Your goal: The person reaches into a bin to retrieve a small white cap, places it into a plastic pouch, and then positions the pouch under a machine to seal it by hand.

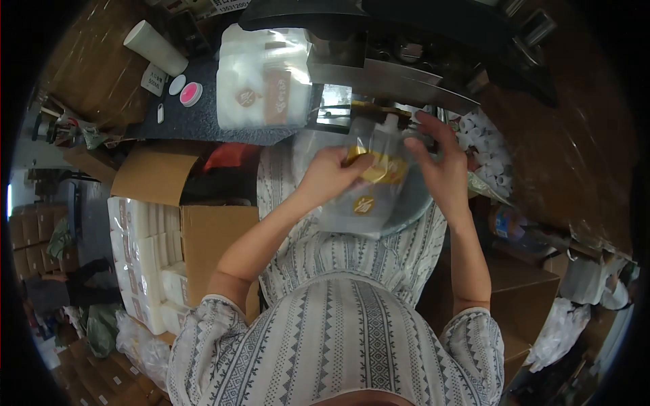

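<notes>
**1 spouted pouch in left hand, right hand at the spout**

Clock read from the pouch, 12 = top of view.

1 clear spouted pouch [380, 196] in front of the person's torso, yellow band across it, 1 round yellow mark below the band. 1 spout [391, 123], pointing roughly 12 to 1.

Left hand [333, 172]: 1, at 9. Fingers closed on the pouch's side, thumb lying over the front near the yellow band.

Right hand [443, 162]: 1, at 1 to 2. Thumb and index a modest gap apart beside the spout. Can't tell if they grip anything; blurred.

1 basin [418, 222], at 4 to 5, partly behind the pouch.

White caps [489, 145]: heap at 2 to 3, too many overlapping to count.

1 stack of clear pouches [233, 78] between 10 and 11, on 1 dark tabletop [196, 125]. Layers not countable.

At 10, same top: 1 white cylinder [154, 47], 1 pink-faced round tub [191, 94], 1 white disc [177, 84].

1 opened carton [220, 237] at 8 to 9, white packs [128, 250] beside its flap, count unclear.

1 closed-looking carton [514, 287] at 4.
</notes>
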A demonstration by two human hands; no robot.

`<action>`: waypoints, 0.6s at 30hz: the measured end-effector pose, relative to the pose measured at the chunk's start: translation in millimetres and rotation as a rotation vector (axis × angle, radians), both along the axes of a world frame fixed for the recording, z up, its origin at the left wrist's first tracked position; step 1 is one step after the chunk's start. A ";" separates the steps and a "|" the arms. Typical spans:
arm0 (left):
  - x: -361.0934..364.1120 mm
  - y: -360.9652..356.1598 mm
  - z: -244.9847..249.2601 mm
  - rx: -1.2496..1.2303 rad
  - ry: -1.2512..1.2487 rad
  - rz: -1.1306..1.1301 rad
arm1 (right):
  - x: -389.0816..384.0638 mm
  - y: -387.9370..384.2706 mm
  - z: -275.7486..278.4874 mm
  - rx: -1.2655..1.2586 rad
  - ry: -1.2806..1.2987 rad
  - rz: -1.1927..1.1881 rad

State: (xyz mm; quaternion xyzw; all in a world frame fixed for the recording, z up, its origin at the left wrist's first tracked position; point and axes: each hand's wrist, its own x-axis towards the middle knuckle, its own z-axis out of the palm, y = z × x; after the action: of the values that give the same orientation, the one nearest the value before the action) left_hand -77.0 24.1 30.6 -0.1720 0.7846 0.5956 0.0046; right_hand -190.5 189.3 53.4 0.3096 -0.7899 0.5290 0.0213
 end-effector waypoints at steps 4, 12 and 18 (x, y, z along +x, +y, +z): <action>-36.4 -4.7 -6.7 0.560 -0.074 0.236 | -2.3 26.1 1.3 0.019 -0.191 0.031; -8.6 -35.4 2.9 0.128 -0.050 -0.047 | 27.1 65.9 56.6 -0.038 0.042 -0.058; 97.4 -81.3 132.2 0.069 0.837 0.086 | 26.7 115.0 136.1 -0.802 0.906 0.053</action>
State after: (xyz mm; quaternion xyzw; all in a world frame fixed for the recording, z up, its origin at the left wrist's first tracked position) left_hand 20.5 -57.2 162.8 0.0526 0.6905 0.6397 -0.3335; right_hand -163.7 304.3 189.5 0.4915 -0.4334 0.6013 0.4573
